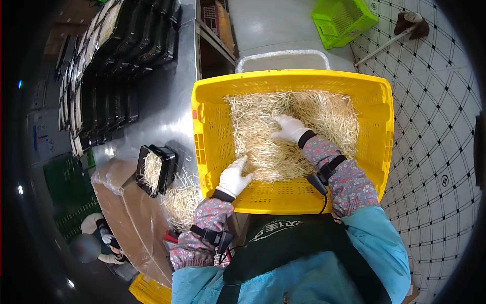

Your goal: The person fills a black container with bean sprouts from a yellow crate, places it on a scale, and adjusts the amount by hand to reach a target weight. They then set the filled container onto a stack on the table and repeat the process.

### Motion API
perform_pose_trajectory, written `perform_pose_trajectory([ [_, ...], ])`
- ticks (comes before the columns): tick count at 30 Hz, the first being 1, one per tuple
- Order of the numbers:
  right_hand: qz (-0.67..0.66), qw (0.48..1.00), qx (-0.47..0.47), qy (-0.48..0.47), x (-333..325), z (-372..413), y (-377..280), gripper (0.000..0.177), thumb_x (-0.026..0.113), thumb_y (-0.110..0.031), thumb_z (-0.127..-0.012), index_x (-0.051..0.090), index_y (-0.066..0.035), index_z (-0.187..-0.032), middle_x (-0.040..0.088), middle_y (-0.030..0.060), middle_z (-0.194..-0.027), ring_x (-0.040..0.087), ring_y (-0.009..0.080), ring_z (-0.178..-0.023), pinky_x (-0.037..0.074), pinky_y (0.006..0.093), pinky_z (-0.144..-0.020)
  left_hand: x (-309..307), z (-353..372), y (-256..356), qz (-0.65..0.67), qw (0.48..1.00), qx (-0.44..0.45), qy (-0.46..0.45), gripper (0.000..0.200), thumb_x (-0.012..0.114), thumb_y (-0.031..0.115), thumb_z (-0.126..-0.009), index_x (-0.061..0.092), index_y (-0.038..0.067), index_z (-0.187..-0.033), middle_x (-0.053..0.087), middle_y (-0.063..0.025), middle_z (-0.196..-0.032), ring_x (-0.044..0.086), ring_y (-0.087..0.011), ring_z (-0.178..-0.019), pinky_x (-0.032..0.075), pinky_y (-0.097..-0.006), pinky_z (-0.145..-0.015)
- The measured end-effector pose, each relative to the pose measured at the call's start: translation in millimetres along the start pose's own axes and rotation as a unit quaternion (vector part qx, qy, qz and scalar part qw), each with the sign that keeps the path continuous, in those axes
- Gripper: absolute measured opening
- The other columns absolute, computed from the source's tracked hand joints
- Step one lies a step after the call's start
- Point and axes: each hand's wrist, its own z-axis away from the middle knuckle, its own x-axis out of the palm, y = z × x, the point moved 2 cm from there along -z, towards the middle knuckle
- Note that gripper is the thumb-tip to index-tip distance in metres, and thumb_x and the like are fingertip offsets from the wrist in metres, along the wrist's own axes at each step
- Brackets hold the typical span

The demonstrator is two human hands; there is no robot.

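A yellow plastic crate stands in front of me, with a thick heap of pale, thin bean sprouts inside. My right hand, in a white glove, rests on the heap near its middle with the fingers apart. At the near left side of the crate, my left hand, gloved too, touches the edge of the sprouts, thumb and fingers spread. Neither hand has a clump lifted. Some fingertips are partly hidden among the strands.
On the metal table to the left stand stacked black trays. One black tray holds sprouts, beside a loose pile. Also around are a plastic-covered cardboard box, a green crate and another person.
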Motion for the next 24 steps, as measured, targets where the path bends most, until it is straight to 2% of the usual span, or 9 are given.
perform_pose_trajectory([
  [3, -0.009, 1.000, -0.010, 0.018, 0, -11, -5, 0.079, 0.071, -0.048, -0.079, 0.049, -0.001, -0.138, 0.054, 0.0237, -0.132, 0.055, 0.0364, -0.120, 0.046, 0.0427, -0.100, -16, 33, 6, 0.124, 0.990, -0.023, 0.066, 0.056, 0.074, 0.024, -0.083, 0.057, 0.004, -0.132, 0.064, -0.0185, -0.122, 0.064, -0.0288, -0.110, 0.049, -0.0353, -0.096],
  [5, 0.013, 0.997, -0.058, 0.042, 16, -15, -20, 0.094, 0.078, -0.049, -0.072, 0.039, 0.000, -0.142, 0.049, 0.0234, -0.137, 0.050, 0.0375, -0.124, 0.045, 0.0442, -0.101, -19, 50, 15, 0.190, 0.976, -0.033, 0.097, 0.044, 0.071, 0.016, -0.086, 0.061, 0.003, -0.127, 0.067, -0.0158, -0.116, 0.066, -0.0216, -0.104, 0.050, -0.0303, -0.093],
  [7, 0.060, 0.991, -0.097, 0.066, 29, -8, -49, 0.104, 0.083, -0.048, -0.067, 0.033, 0.000, -0.145, 0.047, 0.0232, -0.139, 0.048, 0.0383, -0.126, 0.044, 0.0450, -0.102, -21, 66, 25, 0.204, 0.968, -0.003, 0.149, 0.043, 0.071, 0.019, -0.086, 0.062, 0.005, -0.126, 0.068, -0.0180, -0.111, 0.067, -0.0296, -0.103, 0.052, -0.0346, -0.091],
  [11, 0.127, 0.991, -0.045, -0.022, 56, 9, -64, 0.114, 0.088, -0.046, -0.061, 0.026, -0.001, -0.147, 0.049, 0.0232, -0.133, 0.048, 0.0388, -0.123, 0.043, 0.0454, -0.102, -25, 104, 36, 0.249, 0.943, 0.023, 0.220, 0.039, 0.071, 0.007, -0.085, 0.064, 0.004, -0.123, 0.068, -0.0158, -0.111, 0.067, -0.0271, -0.102, 0.051, -0.0330, -0.091],
  [12, 0.076, 0.992, -0.007, -0.097, 48, 8, -62, 0.117, 0.086, -0.048, -0.062, 0.024, -0.002, -0.150, 0.046, 0.0243, -0.136, 0.046, 0.0403, -0.126, 0.040, 0.0416, -0.106, -25, 114, 36, 0.262, 0.937, 0.010, 0.232, 0.038, 0.071, 0.006, -0.085, 0.064, 0.003, -0.122, 0.068, -0.0154, -0.112, 0.067, -0.0269, -0.103, 0.051, -0.0330, -0.091],
  [15, 0.053, 0.997, -0.029, -0.048, 34, 7, -40, 0.112, 0.085, -0.049, -0.062, 0.031, -0.004, -0.149, 0.044, 0.0238, -0.139, 0.043, 0.0406, -0.129, 0.038, 0.0421, -0.108, -25, 138, 30, 0.296, 0.919, -0.021, 0.258, 0.037, 0.070, 0.003, -0.085, 0.064, 0.002, -0.121, 0.068, -0.0147, -0.114, 0.066, -0.0262, -0.105, 0.051, -0.0327, -0.093],
  [17, 0.140, 0.989, -0.028, 0.024, 23, 12, -37, 0.110, 0.084, -0.050, -0.063, 0.033, -0.003, -0.148, 0.039, 0.0213, -0.146, 0.039, 0.0384, -0.133, 0.035, 0.0480, -0.109, -22, 148, 25, 0.313, 0.911, -0.037, 0.267, 0.036, 0.069, 0.002, -0.085, 0.065, 0.002, -0.121, 0.068, -0.0145, -0.115, 0.066, -0.0258, -0.107, 0.050, -0.0324, -0.093],
  [20, 0.183, 0.979, -0.022, 0.088, 20, 14, -45, 0.118, 0.085, -0.052, -0.060, 0.027, -0.002, -0.150, 0.029, 0.0225, -0.153, 0.031, 0.0402, -0.139, 0.025, 0.0519, -0.114, -19, 148, 22, 0.251, 0.927, 0.022, 0.279, 0.039, 0.071, 0.003, -0.083, 0.064, 0.003, -0.121, 0.067, -0.0146, -0.116, 0.065, -0.0289, -0.106, 0.050, -0.0346, -0.092],
  [24, 0.189, 0.980, -0.012, 0.068, 53, 23, -76, 0.128, 0.088, -0.049, -0.056, 0.019, 0.000, -0.151, 0.032, 0.0278, -0.149, 0.033, 0.0413, -0.138, 0.030, 0.0496, -0.113, -23, 142, 21, 0.229, 0.934, 0.083, 0.261, 0.042, 0.070, 0.006, -0.082, 0.062, 0.005, -0.124, 0.066, -0.0148, -0.116, 0.062, -0.0319, -0.106, 0.049, -0.0384, -0.092],
])
